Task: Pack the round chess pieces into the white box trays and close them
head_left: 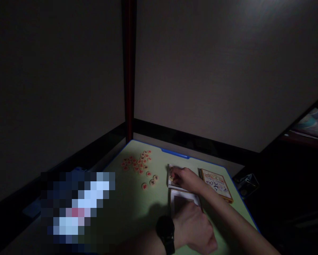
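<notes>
The room is dim. On a pale green table (127,212) with a blue rim, my right hand (184,179) reaches into an open white box (172,184), its fingers curled over small round pieces inside. My left hand (194,230), with a black watch on the wrist, rests closed against the near edge of a second white tray or lid (182,200) just in front of the box. A scatter of several round wooden game pieces (137,164) with red marks lies on the table to the left of the box.
An orange-bordered printed box lid (217,184) lies right of my right hand. A dark post (129,71) stands in the wall corner behind the table. A small clear object (246,184) sits off the table's right edge. A blurred patch covers the lower left.
</notes>
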`<action>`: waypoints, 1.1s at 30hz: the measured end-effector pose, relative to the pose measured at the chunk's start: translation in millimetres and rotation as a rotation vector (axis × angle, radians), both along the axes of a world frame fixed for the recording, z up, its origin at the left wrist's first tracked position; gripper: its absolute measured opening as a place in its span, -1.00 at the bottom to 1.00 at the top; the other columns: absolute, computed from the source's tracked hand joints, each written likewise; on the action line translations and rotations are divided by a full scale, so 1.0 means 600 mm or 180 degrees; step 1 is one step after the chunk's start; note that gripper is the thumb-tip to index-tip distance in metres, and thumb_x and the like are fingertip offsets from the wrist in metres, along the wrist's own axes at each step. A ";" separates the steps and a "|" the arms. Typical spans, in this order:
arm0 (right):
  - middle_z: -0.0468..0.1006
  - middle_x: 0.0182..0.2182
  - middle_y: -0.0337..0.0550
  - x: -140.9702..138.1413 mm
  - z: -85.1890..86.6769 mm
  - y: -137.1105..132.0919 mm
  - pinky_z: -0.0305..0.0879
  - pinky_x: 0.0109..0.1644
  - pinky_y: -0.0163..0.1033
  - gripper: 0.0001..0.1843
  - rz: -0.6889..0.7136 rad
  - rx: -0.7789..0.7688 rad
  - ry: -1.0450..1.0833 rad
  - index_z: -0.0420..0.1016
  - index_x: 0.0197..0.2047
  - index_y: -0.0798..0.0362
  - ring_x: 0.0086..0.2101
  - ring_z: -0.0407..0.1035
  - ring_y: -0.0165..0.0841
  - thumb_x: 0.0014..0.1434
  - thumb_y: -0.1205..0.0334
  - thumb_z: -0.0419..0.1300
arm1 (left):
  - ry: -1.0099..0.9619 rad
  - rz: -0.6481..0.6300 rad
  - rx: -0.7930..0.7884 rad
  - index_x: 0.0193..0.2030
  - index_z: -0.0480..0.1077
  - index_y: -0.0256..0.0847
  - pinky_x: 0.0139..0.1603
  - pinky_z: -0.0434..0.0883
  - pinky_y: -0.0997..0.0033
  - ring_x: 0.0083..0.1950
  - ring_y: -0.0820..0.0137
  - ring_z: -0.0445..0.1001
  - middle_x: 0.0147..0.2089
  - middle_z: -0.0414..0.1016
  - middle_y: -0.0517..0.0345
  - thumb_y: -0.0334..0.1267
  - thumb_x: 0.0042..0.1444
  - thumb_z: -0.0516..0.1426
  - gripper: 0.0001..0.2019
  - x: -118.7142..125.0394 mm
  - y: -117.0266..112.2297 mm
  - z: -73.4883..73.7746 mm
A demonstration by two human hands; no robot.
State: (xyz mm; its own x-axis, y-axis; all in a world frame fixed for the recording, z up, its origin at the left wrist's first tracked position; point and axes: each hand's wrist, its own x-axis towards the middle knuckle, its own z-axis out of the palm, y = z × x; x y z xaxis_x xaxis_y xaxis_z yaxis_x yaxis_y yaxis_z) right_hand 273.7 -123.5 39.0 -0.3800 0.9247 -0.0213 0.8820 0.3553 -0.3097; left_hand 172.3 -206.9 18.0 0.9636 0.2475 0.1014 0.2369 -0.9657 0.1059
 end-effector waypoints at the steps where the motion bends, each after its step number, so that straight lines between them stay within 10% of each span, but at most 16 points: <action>1: 0.52 -0.40 -0.23 0.001 -0.001 0.000 0.06 -0.33 -0.35 -0.81 -0.0015 0.0008 -0.0003 0.45 -0.30 0.06 -0.40 0.33 -0.41 0.03 0.51 0.19 | 0.0043 0.0002 -0.0007 -0.33 0.61 -0.30 -0.47 0.30 0.22 -0.48 0.18 0.56 -0.47 0.60 0.00 -0.07 0.17 0.02 -0.60 0.000 0.001 0.000; 22: 0.62 -0.39 -0.12 0.053 0.034 0.023 0.23 -0.27 -0.30 -0.81 -0.0476 0.0419 0.0238 0.56 -0.23 0.07 -0.38 0.46 -0.32 0.18 0.34 0.11 | 0.0164 0.0057 -0.0154 -0.27 0.62 -0.27 -0.37 0.35 0.23 -0.38 0.19 0.59 -0.41 0.62 -0.02 -0.07 0.18 -0.02 -0.57 0.000 0.007 0.002; 33: 0.63 -0.04 0.12 0.110 -0.042 0.045 0.32 0.08 -0.22 -0.65 -0.1274 0.0540 0.0246 0.62 0.00 0.17 -0.05 0.52 -0.17 0.21 0.38 0.12 | 0.0314 0.0185 -0.0145 -0.28 0.64 -0.31 -0.30 0.40 0.17 -0.36 0.13 0.60 -0.41 0.62 -0.12 -0.07 0.20 0.02 -0.58 -0.009 0.012 0.013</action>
State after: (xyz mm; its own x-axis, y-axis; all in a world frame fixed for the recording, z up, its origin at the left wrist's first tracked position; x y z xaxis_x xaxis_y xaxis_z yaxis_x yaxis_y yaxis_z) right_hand 339.9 -96.5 13.8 0.0143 0.9873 0.1580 0.9370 0.0420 -0.3469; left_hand 166.8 -199.5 25.9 0.9522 0.3053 -0.0059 0.3037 -0.9448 0.1228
